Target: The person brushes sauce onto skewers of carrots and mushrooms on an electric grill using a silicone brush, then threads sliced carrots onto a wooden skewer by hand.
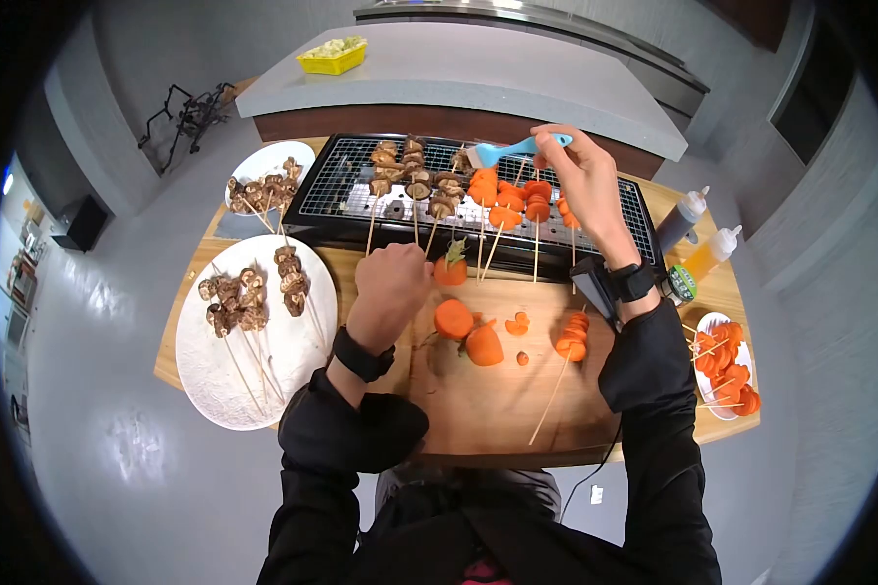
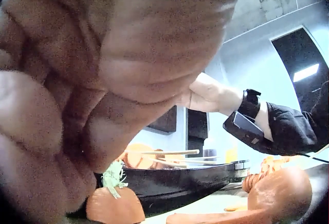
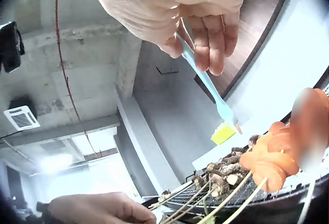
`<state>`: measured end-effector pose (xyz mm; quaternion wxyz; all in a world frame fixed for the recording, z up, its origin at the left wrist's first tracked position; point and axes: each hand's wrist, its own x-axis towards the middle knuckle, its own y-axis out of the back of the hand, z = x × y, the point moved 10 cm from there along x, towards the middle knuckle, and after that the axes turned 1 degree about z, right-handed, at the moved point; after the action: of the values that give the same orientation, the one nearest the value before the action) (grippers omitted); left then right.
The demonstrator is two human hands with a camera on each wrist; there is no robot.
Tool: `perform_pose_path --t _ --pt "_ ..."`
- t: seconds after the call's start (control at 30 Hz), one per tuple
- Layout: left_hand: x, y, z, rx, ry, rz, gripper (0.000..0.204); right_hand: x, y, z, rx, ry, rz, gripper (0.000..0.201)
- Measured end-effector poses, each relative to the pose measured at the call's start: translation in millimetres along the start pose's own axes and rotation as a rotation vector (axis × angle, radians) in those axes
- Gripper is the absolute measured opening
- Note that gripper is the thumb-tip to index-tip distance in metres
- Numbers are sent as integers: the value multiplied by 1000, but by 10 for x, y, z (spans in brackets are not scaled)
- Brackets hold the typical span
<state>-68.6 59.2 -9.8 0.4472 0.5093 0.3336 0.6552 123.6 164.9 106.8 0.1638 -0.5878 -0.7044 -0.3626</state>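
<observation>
In the head view my right hand [image 1: 585, 180] pinches a light-blue basting brush [image 1: 502, 151] by its handle. The bristles hover over the grill, where mushroom and carrot skewers meet. In the right wrist view the brush [image 3: 208, 82] slants down from thumb and fingers. My left hand [image 1: 392, 292], fingers curled, is at the grill's front edge and grips the stick end of a mushroom skewer [image 1: 442, 203]; its fingertips are mostly hidden. Mushroom skewers [image 1: 383, 166] lie on the left of the grill [image 1: 322, 195], carrot skewers [image 1: 508, 207] on the right.
Carrot pieces [image 1: 484, 345] and one carrot skewer [image 1: 573, 338] lie on the cutting board [image 1: 478, 409]. A large white plate [image 1: 200, 366] of mushroom skewers stands left. Sauce bottles [image 1: 709, 253] and a plate of carrot skewers [image 1: 722, 366] are right. A yellow basket [image 1: 332, 63] sits behind.
</observation>
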Motion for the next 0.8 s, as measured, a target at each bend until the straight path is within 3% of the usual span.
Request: perform_pose_path --t 0.23,0.3,0.37,0.5,0.57,0.7,0.8 --pt "2 -33 -46 -35 11 14 24 163 -347 107 -174 11 -119 24" --pt "5 -60 -53 -16 58 -3 24 138 -533 -82 -322 242 -178 24" --pt "5 -75 -48 -22 58 13 24 91 -580 -61 -354 182 -225 25" --pt "-8 -39 -21 -61 80 3 24 9 -614 -307 -330 272 -216 25" --pt "-13 -59 -29 -67 84 7 25 13 -558 -257 -265 105 -207 27" --pt "0 -69 -36 -119 93 -4 26 -2 -588 -222 -325 152 -252 27" --pt "-12 -10 -25 -142 88 20 27 2 -472 -144 -275 5 -193 25"
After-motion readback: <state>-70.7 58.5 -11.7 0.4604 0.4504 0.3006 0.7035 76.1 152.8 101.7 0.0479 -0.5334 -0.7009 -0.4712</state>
